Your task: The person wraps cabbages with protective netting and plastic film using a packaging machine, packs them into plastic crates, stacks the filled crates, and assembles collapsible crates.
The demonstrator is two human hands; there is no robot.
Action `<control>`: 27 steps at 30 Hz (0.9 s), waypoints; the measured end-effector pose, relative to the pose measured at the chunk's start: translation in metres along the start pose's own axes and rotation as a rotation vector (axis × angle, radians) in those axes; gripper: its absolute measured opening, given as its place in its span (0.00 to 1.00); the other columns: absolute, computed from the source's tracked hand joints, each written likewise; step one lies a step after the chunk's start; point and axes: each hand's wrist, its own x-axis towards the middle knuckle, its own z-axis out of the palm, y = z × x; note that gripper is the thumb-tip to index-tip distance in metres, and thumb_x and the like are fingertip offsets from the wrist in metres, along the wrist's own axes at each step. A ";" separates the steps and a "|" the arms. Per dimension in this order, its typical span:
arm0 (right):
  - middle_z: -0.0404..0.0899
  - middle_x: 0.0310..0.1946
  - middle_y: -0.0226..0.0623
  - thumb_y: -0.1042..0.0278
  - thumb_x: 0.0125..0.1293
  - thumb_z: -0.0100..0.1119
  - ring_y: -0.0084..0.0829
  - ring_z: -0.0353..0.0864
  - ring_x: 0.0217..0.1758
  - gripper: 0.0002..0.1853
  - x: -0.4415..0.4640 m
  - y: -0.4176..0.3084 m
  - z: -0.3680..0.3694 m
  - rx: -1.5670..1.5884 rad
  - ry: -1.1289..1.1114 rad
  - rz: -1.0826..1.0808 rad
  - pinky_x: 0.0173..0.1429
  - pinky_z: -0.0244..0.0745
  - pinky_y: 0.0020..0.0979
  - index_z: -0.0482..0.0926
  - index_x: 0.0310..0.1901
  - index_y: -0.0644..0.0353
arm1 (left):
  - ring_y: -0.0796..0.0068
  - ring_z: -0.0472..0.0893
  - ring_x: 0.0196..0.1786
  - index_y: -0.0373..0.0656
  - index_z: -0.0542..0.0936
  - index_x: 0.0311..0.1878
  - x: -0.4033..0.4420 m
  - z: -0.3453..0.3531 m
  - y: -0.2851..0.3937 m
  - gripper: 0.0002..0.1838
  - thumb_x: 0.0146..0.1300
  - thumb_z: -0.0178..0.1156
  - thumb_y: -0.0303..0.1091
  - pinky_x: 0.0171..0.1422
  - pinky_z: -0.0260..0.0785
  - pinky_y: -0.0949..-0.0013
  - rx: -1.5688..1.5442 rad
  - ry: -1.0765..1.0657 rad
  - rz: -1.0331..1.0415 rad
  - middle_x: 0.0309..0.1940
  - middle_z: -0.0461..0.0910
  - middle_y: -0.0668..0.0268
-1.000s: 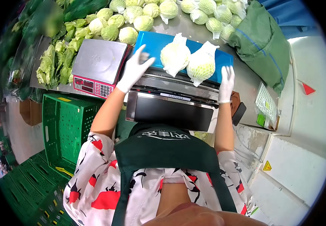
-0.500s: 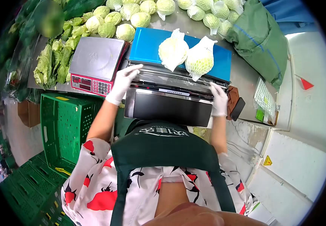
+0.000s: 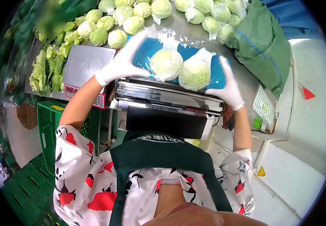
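Two cabbages in white foam nets, the left cabbage (image 3: 166,63) and the right cabbage (image 3: 194,74), lie side by side on the blue top (image 3: 142,51) of a wrapping machine (image 3: 166,122). Glossy clear film (image 3: 168,34) shows around and behind them. My left hand (image 3: 124,62), in a white glove, is open at the blue top's left side, thumb toward the left cabbage. Also gloved, my right hand (image 3: 229,86) is open at the right side, fingers pointing up and thumb toward the right cabbage. Whether either hand touches the film is unclear.
A scale (image 3: 87,66) stands left of the machine, beside loose leaves (image 3: 46,71). Bare cabbages (image 3: 99,37) and netted cabbages (image 3: 212,23) lie at the back. A green sack (image 3: 262,47) leans at right. Below the scale is a green crate (image 3: 50,132).
Both hands have moved forward from the machine's front edge to the sides of the blue top, their fingers spreading. Glossy film now shows over the blue top around the cabbages.
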 end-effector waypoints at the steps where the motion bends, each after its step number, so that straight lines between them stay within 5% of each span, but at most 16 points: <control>1: 0.55 0.76 0.50 0.64 0.39 0.83 0.45 0.52 0.80 0.63 0.008 0.026 0.016 -0.090 -0.062 -0.069 0.81 0.46 0.38 0.52 0.76 0.65 | 0.52 0.52 0.80 0.42 0.52 0.79 0.006 0.011 -0.009 0.61 0.45 0.79 0.43 0.82 0.46 0.55 0.133 -0.170 0.008 0.77 0.52 0.48; 4: 0.66 0.70 0.49 0.60 0.40 0.85 0.45 0.65 0.74 0.64 0.024 0.031 0.046 0.051 -0.214 0.154 0.77 0.58 0.38 0.51 0.76 0.65 | 0.50 0.66 0.73 0.47 0.53 0.79 0.018 0.039 -0.019 0.62 0.41 0.81 0.38 0.77 0.59 0.58 -0.057 -0.420 -0.199 0.73 0.61 0.47; 8: 0.73 0.64 0.50 0.55 0.40 0.84 0.46 0.74 0.67 0.63 0.043 0.063 0.068 0.165 -0.132 0.088 0.70 0.69 0.37 0.53 0.75 0.67 | 0.56 0.74 0.68 0.50 0.49 0.80 0.027 0.051 -0.048 0.64 0.42 0.80 0.34 0.74 0.64 0.61 -0.226 -0.302 -0.204 0.67 0.72 0.51; 14: 0.74 0.64 0.46 0.61 0.40 0.85 0.34 0.74 0.67 0.62 0.024 0.056 0.080 0.543 -0.086 0.198 0.70 0.69 0.36 0.54 0.74 0.67 | 0.69 0.69 0.70 0.44 0.49 0.80 -0.001 0.067 -0.042 0.59 0.49 0.78 0.31 0.76 0.60 0.64 -0.921 -0.197 -0.522 0.72 0.66 0.60; 17: 0.72 0.64 0.41 0.58 0.53 0.75 0.31 0.71 0.67 0.50 0.001 0.031 0.080 0.886 -0.068 0.417 0.71 0.65 0.34 0.57 0.73 0.67 | 0.73 0.67 0.70 0.41 0.52 0.79 -0.028 0.074 -0.019 0.47 0.61 0.69 0.25 0.76 0.59 0.65 -1.127 -0.155 -0.608 0.71 0.65 0.63; 23: 0.73 0.63 0.39 0.55 0.71 0.59 0.29 0.71 0.65 0.32 -0.084 -0.028 0.073 0.966 -0.197 0.552 0.68 0.66 0.31 0.65 0.69 0.67 | 0.74 0.79 0.55 0.37 0.61 0.74 -0.103 0.082 0.043 0.34 0.73 0.58 0.45 0.57 0.75 0.68 -1.186 -0.345 -0.813 0.59 0.77 0.60; 26: 0.75 0.62 0.38 0.46 0.71 0.58 0.28 0.74 0.60 0.36 -0.151 -0.044 0.085 0.916 -0.384 0.831 0.62 0.72 0.32 0.65 0.70 0.67 | 0.66 0.77 0.62 0.34 0.61 0.73 -0.141 0.075 0.085 0.35 0.74 0.55 0.49 0.64 0.72 0.65 -1.182 -0.575 -1.056 0.64 0.73 0.56; 27: 0.76 0.61 0.38 0.44 0.71 0.57 0.28 0.76 0.58 0.37 -0.165 -0.050 0.092 0.981 -0.395 0.897 0.60 0.73 0.32 0.66 0.69 0.67 | 0.65 0.80 0.58 0.33 0.63 0.71 -0.166 0.094 0.085 0.34 0.74 0.54 0.50 0.60 0.76 0.65 -1.221 -0.480 -1.004 0.62 0.75 0.54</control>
